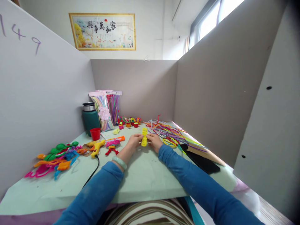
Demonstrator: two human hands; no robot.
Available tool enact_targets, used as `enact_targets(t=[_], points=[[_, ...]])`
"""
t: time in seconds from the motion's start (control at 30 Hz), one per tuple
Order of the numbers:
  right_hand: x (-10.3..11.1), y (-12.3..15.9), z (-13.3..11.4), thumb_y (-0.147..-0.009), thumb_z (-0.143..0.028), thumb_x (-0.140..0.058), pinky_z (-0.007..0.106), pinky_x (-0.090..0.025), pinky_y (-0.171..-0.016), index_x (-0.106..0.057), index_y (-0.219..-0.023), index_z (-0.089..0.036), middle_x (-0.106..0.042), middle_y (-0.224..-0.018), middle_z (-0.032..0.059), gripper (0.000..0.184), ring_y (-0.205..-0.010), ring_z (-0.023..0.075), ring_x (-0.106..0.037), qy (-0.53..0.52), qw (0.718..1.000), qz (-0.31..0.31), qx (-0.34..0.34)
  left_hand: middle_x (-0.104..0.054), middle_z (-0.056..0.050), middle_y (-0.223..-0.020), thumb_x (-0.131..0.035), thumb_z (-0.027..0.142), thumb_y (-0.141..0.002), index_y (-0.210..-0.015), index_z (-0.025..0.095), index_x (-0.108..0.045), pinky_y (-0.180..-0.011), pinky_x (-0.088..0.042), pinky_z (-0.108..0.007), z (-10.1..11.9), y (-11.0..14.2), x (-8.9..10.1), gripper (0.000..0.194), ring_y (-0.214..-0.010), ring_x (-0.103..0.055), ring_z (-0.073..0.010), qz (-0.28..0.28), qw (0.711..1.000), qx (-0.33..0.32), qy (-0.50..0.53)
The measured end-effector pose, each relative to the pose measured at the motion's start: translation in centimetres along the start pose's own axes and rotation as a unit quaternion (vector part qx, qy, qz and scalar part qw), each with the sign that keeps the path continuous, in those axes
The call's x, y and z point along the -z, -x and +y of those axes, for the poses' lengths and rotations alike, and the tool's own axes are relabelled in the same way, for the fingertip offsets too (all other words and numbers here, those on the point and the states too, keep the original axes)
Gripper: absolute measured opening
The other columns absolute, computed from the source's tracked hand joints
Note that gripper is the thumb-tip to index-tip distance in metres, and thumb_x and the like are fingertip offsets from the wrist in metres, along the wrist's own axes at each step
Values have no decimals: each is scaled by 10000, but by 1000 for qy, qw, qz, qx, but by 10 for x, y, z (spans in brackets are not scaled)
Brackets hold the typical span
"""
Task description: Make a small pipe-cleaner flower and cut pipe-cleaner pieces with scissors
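Note:
Between my two hands, a little above the middle of the table, is a narrow yellow piece [144,137] that looks like wound pipe cleaner, held upright. My left hand [134,142], with a pale green bangle on its wrist, pinches its left side. On its right side the fingers of my right hand [154,142] are closed. Yellow-handled scissors [170,142] lie just right of my right hand. Left of my left hand lies a pink, orange and red pipe-cleaner piece [112,144].
A yellow glue gun [96,146] with a black cord, a red cup [95,134] and a green flask [90,118] stand left. Colourful pipe-cleaner shapes [59,157] pile at far left. Loose pipe cleaners [173,132] spread at right, near a black flat item [201,161]. Grey partitions enclose the table.

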State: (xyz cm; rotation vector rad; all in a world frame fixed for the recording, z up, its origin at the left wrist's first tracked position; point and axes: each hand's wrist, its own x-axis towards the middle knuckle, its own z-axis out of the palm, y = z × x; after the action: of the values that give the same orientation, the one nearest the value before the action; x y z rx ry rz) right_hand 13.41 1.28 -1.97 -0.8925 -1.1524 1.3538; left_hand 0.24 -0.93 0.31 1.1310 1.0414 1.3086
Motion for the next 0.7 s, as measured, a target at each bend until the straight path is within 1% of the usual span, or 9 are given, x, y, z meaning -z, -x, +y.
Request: enact_targets(t=[0.1,0.23,0.3,0.4,0.47,0.53,0.6,0.63,0.7], points=[[1,0,1,-622,-364,-730,217,-335,-494,-553,-709,-182,-528,-591,-34,268,-538,86,-429,-16,1000,-15,4,-671,-101,-741,-736,254,-645,-715,133,-592,-533,-481,-226,2,1,0,201,-651,-640,-163,-9,1000,10,13],[1,0,3,-653,-357,-696,221,-287,-457,-551,-675,-184,-492,-521,-41,227,-489,90,-406,51,998,18,25,-676,-102,-778,-750,291,-638,-804,137,-609,-562,-496,-242,3,4,-2,267,-681,-646,-171,-15,1000,8,-16],[1,0,3,-667,-364,-681,221,-266,-437,-543,-663,-188,-463,-472,-51,223,-446,85,-381,83,996,11,32,-676,-90,-792,-753,315,-635,-838,143,-617,-587,-501,-247,4,5,-2,299,-696,-641,-167,-19,1000,-8,-23],[0,2,3,-675,-391,-664,224,-249,-411,-531,-670,-195,-444,-441,-60,236,-397,84,-360,120,992,-12,30,-663,-74,-769,-752,345,-627,-801,141,-623,-571,-477,-239,5,5,0,298,-679,-623,-157,-4,999,-20,-42],[-1,3,2,-682,-401,-646,226,-266,-408,-532,-709,-198,-458,-469,-59,234,-402,90,-378,132,990,-10,42,-656,-69,-756,-754,343,-617,-777,137,-629,-559,-457,-232,4,4,1,289,-664,-608,-149,7,998,-20,-57],[-1,4,0,-693,-394,-622,229,-302,-424,-535,-766,-199,-486,-534,-55,226,-439,98,-414,134,988,7,75,-655,-70,-760,-754,326,-614,-775,132,-638,-564,-447,-231,3,3,1,278,-659,-597,-141,7,997,-17,-68],[1,3,-2,-697,-359,-612,238,-352,-472,-535,-798,-200,-519,-620,-42,204,-504,106,-454,146,980,41,126,-655,-73,-760,-753,305,-615,-763,128,-642,-572,-446,-235,1,2,0,256,-653,-592,-139,0,997,-12,-78],[2,3,-3,-699,-336,-609,246,-379,-512,-537,-798,-200,-532,-664,-33,183,-546,112,-471,163,971,60,161,-653,-74,-757,-752,294,-616,-754,128,-641,-577,-447,-240,1,1,0,243,-650,-592,-140,-3,997,-9,-81],[5,2,-5,-713,-289,-599,266,-414,-613,-548,-775,-202,-549,-743,-11,118,-633,126,-491,216,942,86,240,-648,-71,-746,-753,281,-613,-737,129,-637,-582,-449,-248,-1,1,-1,228,-643,-590,-142,1,996,-6,-85]])
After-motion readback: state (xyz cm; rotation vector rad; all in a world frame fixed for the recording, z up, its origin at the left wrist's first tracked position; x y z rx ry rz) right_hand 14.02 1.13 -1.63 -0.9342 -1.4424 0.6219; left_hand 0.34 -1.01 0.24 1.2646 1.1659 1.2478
